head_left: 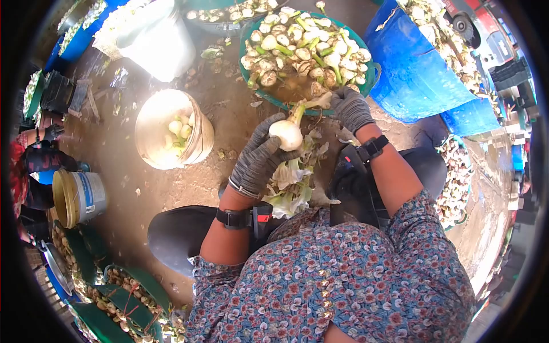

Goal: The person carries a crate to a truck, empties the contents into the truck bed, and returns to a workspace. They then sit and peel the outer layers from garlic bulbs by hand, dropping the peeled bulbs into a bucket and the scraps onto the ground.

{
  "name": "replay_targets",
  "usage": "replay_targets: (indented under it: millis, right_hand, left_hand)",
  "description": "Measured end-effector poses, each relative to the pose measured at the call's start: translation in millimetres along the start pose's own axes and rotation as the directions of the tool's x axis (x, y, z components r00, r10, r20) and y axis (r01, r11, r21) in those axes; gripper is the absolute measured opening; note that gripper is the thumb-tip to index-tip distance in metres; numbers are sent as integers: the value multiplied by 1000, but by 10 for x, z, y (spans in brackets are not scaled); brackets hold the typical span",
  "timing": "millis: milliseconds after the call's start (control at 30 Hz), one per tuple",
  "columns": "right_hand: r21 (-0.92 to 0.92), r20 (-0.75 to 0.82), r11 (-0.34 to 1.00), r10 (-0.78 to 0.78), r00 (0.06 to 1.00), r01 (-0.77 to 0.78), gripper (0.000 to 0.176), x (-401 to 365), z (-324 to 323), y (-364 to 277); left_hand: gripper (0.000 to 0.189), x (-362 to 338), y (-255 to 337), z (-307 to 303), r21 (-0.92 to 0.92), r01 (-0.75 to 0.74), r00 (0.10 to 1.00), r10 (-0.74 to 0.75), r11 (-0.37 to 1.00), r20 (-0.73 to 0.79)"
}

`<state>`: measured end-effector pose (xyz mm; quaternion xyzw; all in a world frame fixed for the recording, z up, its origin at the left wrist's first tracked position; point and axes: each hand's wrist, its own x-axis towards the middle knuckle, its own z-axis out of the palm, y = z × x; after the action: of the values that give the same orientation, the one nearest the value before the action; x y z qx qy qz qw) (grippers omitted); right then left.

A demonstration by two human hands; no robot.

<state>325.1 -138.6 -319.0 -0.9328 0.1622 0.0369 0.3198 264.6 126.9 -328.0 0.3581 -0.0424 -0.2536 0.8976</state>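
Observation:
In grey striped gloves, my left hand (pixel 258 159) is wrapped round a large white bulb (pixel 286 135) with a short green stem. My right hand (pixel 350 108) is closed at the far end of that stem, by a brownish root or peel (pixel 321 99); what exactly its fingers grip is partly hidden. Just beyond my hands stands a green tub (pixel 372 73) heaped with white bulbs and some murky water. Peeled leaves (pixel 290 186) lie below the bulb, between my legs.
A white bucket (pixel 205 137) with a few bulbs stands left of my hands. Blue barrels (pixel 414 74) with bulbs are at the right. An empty pale bucket (pixel 91 196) lies further left, near another person (pixel 43 163). Green baskets (pixel 128 300) stand at the lower left.

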Motion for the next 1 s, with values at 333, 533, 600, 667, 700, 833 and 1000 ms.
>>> replay_targets:
  millis: [333,533,600,667,700,833,1000]
  right_hand:
    - [-229,-43,454,-888,457,861,32,-671,-180,-527]
    - [-236,130,475,-849,512,848,16,-758,-83,-559]
    - [-232,214,568,-762,611,790,12,-797,-83,-587]
    - [-96,229,737,-638,736,669,18,-791,-36,-562]
    - [-30,246,807,-565,787,589,21,-778,7,-532]
    - [253,254,888,-444,859,384,22,-663,136,-366]
    - [408,365,832,-527,768,376,26,-772,57,-373]
  left_hand:
    - [88,22,6,87,233,98,995,-95,968,-23]
    - [92,-33,2,110,281,124,992,-120,952,-31]
    - [84,-51,4,75,337,132,989,-145,932,15]
    - [81,-55,-17,73,446,55,992,-100,894,79]
    - [81,-34,-38,89,519,-28,991,-45,854,128]
    - [82,-27,-33,187,781,-199,979,86,593,184]
    - [75,46,-101,-143,855,-386,916,251,345,313]
